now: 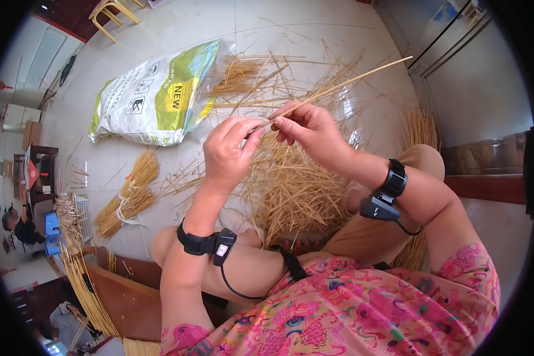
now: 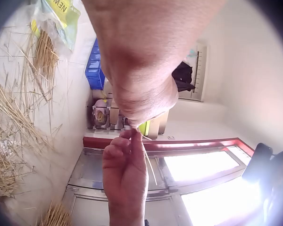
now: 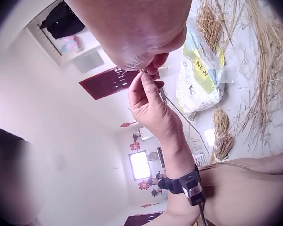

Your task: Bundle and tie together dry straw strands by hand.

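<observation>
Over the straw-strewn floor, both hands hold a long, thin straw stalk. My left hand pinches its lower end between thumb and fingers. Just to the right, my right hand pinches the same stalk, its other fingers curled, and the stalk's long end slants up to the right past it. Fingertips of the two hands are close together, as the left wrist view shows with the right hand and the right wrist view with the left hand. Below them lies a loose heap of straw.
A white and green sack lies ahead with straw spilling from its mouth. Left of the heap is a tied straw bundle. More straw stands by the metal door at right. A wooden bench is at lower left.
</observation>
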A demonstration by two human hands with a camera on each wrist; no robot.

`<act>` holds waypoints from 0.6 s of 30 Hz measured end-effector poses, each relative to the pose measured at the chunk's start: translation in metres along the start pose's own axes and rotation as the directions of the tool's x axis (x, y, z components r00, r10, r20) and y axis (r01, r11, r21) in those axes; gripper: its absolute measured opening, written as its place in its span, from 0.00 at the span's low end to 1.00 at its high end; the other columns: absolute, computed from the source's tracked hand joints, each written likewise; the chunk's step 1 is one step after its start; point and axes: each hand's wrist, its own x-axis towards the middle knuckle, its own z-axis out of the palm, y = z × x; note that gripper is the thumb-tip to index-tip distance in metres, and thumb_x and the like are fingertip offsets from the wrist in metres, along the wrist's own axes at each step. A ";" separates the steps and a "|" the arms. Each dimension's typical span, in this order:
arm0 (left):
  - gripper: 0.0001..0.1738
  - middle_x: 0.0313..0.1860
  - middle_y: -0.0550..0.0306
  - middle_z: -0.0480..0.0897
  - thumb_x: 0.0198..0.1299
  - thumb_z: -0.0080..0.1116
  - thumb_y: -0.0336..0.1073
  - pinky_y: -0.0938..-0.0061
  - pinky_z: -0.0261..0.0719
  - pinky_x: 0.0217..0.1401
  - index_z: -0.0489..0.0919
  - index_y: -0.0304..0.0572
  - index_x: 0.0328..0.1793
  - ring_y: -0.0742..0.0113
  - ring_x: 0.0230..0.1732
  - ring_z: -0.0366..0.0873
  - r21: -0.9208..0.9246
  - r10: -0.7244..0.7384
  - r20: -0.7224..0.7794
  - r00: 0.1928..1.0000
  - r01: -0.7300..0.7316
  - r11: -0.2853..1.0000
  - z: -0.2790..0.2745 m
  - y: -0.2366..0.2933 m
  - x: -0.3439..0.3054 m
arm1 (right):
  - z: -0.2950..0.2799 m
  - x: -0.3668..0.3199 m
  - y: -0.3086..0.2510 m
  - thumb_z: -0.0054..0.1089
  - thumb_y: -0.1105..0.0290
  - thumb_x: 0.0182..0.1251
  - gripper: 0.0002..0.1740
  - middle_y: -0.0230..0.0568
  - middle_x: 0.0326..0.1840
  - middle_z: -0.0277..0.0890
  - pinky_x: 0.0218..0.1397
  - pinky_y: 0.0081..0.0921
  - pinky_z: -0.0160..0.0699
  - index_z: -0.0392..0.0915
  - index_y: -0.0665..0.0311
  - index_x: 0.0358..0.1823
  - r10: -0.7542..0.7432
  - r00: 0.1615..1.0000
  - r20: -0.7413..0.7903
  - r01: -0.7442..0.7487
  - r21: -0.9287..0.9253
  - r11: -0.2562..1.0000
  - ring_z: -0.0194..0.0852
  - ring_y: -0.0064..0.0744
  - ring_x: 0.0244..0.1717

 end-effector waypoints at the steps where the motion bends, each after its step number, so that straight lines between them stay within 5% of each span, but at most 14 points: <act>1: 0.07 0.33 0.56 0.80 0.53 0.62 0.26 0.74 0.76 0.34 0.80 0.39 0.40 0.65 0.31 0.78 -0.023 -0.006 -0.014 1.000 0.006 1.000 0.001 0.001 0.001 | 0.001 0.000 0.001 0.55 0.69 0.68 0.08 0.33 0.32 0.77 0.33 0.16 0.74 0.76 0.67 0.42 -0.012 1.000 0.013 0.012 -0.005 1.000 0.74 0.18 0.31; 3: 0.07 0.32 0.56 0.80 0.51 0.63 0.27 0.70 0.76 0.35 0.79 0.41 0.37 0.59 0.34 0.79 -0.067 -0.020 -0.042 0.999 0.017 0.998 0.003 0.002 0.002 | 0.002 0.001 0.002 0.55 0.70 0.68 0.08 0.33 0.32 0.77 0.34 0.16 0.74 0.76 0.67 0.43 -0.006 1.000 0.011 0.006 -0.047 0.999 0.74 0.17 0.31; 12: 0.06 0.34 0.55 0.80 0.52 0.61 0.25 0.71 0.74 0.38 0.77 0.39 0.36 0.60 0.35 0.76 0.079 -0.017 -0.071 0.997 0.023 0.997 -0.001 -0.004 0.002 | 0.001 0.004 0.001 0.53 0.69 0.70 0.09 0.33 0.35 0.77 0.34 0.16 0.73 0.76 0.67 0.44 -0.010 1.000 -0.013 0.008 -0.088 0.996 0.74 0.18 0.32; 18: 0.06 0.35 0.56 0.79 0.51 0.61 0.25 0.68 0.74 0.38 0.76 0.39 0.34 0.58 0.36 0.76 0.146 0.154 -0.020 0.988 -0.149 0.978 -0.001 0.004 0.003 | 0.004 0.003 0.007 0.55 0.69 0.68 0.08 0.33 0.33 0.77 0.34 0.16 0.74 0.76 0.67 0.43 -0.018 0.999 0.028 0.021 -0.078 0.997 0.74 0.18 0.31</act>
